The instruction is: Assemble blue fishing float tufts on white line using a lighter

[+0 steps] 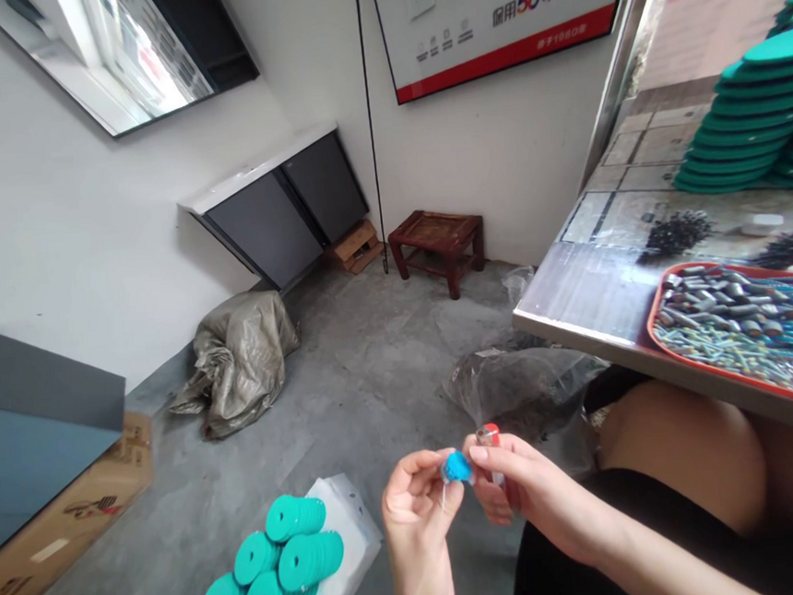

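Observation:
Low in front of me, my left hand (425,508) pinches a small bright blue piece (457,466) between thumb and fingertips. A thin pale thread runs down from the blue piece along that hand. My right hand (513,477) meets it from the right, its thumb tip at the blue piece's edge. Its fingers are also wrapped round a small red-topped object (490,434), perhaps a lighter; most of it is hidden in the grip.
Teal discs (301,560) lie stacked by a white box (347,524) below left. On the right, a table (574,263) bears an orange-rimmed tray (654,307) of small metal parts and more teal discs (756,118). A stool (436,229), a sack (245,357) and clear plastic bags (515,384) are on the floor.

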